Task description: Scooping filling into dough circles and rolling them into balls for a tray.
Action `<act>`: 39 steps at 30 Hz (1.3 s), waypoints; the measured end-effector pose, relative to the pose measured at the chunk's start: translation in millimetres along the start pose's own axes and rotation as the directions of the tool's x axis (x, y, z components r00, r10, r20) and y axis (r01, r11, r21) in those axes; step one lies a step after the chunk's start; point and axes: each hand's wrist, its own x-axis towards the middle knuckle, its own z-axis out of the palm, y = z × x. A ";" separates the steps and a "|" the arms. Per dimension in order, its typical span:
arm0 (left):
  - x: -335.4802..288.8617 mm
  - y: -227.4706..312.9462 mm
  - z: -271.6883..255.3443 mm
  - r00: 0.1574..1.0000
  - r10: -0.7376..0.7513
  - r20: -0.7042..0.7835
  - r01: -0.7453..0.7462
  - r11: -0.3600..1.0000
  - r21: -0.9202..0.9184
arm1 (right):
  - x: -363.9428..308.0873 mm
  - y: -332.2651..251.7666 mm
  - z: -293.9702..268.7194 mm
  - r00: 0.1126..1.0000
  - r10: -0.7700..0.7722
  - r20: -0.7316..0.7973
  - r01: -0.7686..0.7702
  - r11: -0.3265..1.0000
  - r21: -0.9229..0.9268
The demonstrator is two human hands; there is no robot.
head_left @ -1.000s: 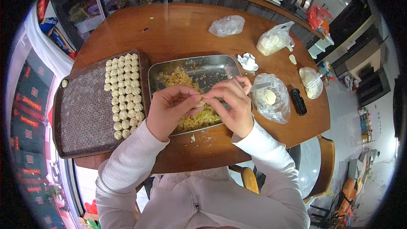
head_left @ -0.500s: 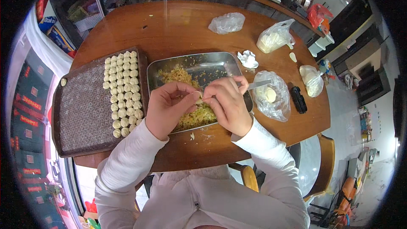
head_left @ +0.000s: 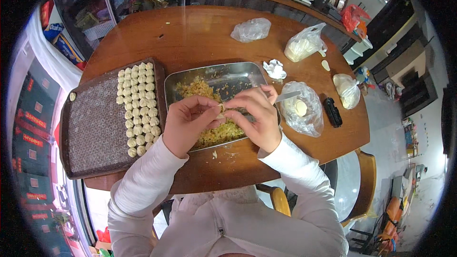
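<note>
Over the steel tray [head_left: 236, 68] of chopped filling [head_left: 216, 134], my two hands meet around a small dumpling [head_left: 221, 110], mostly hidden by the fingers. Thumb and curled fingers of my left hand [head_left: 188, 121] hold it from the left. My right hand [head_left: 257, 118] pinches its edge with thumb and forefinger. A flat metal blade [head_left: 288, 95] juts out to the right from behind my right hand's outer fingers; its other end is hidden. Left of the steel tray, a dark baking tray [head_left: 97, 123] carries rows of pleated dumplings [head_left: 138, 96] along its right side.
A clear plastic bag [head_left: 304, 119] with a pale dough piece [head_left: 300, 108] lies to the right, beside a black object [head_left: 332, 113]. Farther back are crumpled white tissue [head_left: 274, 69], a bag of dough pieces [head_left: 304, 47], another filled bag [head_left: 347, 90] and a crumpled bag [head_left: 251, 29].
Both hands stay at the dumpling while the fingers shift slightly along its edge. The whole view has moved a little; the trays and bags rest where they were.
</note>
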 end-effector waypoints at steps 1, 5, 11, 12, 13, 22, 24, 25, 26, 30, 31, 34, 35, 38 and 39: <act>0.3 -0.2 -0.2 1.000 0.003 0.007 -0.003 1.000 -0.019 | -0.3 0.2 -0.3 1.000 -0.003 0.009 0.003 1.000 0.000; 1.9 -5.8 -3.2 0.999 0.044 0.030 -0.043 0.999 -0.023 | 0.7 -4.0 1.7 1.000 0.000 -0.024 -0.001 1.000 -0.013; 2.1 -5.1 -3.3 0.999 0.032 0.036 -0.032 0.999 -0.014 | -2.0 -1.0 3.1 1.000 -0.011 -0.009 0.011 1.000 -0.015; 2.0 -5.5 -3.3 0.999 0.035 0.031 -0.034 0.999 -0.024 | -2.3 -1.2 3.3 1.000 -0.007 -0.010 0.007 1.000 -0.014; 2.1 -5.6 -3.1 0.999 0.037 0.025 -0.036 0.999 -0.034 | -2.4 -1.2 3.4 1.000 -0.003 -0.011 0.003 1.000 -0.014; -0.4 -6.4 -0.9 0.999 0.035 -0.025 -0.037 0.997 -0.074 | 0.1 -4.0 5.9 1.000 -0.003 0.002 0.004 0.998 -0.059; -0.9 -4.3 -1.7 1.000 0.029 -0.011 -0.030 0.999 -0.022 | 0.8 -6.0 4.7 0.999 -0.005 0.037 0.007 0.997 -0.078; -1.0 -3.8 -2.1 1.000 0.026 -0.004 -0.026 1.000 0.004 | 0.7 -6.6 4.3 0.999 -0.005 0.054 0.010 0.996 -0.087; -0.6 -3.3 -2.0 1.000 0.031 0.000 -0.031 0.999 0.018 | 0.6 -6.4 4.1 0.998 -0.002 0.061 0.006 0.998 -0.056; 0.5 -4.3 -1.9 0.999 0.036 -0.013 -0.036 0.999 0.002 | 0.0 -6.0 2.7 0.997 0.012 0.079 -0.015 0.999 0.037; 0.6 -4.7 -2.0 0.999 0.033 -0.024 -0.033 0.999 -0.020 | 0.1 -6.3 2.4 0.996 0.017 0.082 -0.022 0.998 0.054; 2.9 -4.8 -2.7 0.998 -0.011 -0.059 0.009 0.999 -0.033 | -0.3 -5.5 4.9 0.997 0.005 0.071 -0.010 0.998 0.061; 2.6 -4.6 -2.7 0.999 -0.003 -0.042 0.002 1.000 -0.029 | -0.5 -4.7 4.9 0.998 -0.006 0.070 0.003 0.999 0.044; 1.1 -3.4 -2.5 1.000 0.008 -0.006 -0.008 1.000 0.000 | -0.9 -3.5 3.8 0.998 -0.020 0.053 0.019 1.000 0.014; 0.6 -2.0 -2.2 1.000 0.004 -0.003 -0.004 1.000 0.020 | -1.6 -3.3 3.3 0.999 -0.010 0.037 0.009 1.000 0.020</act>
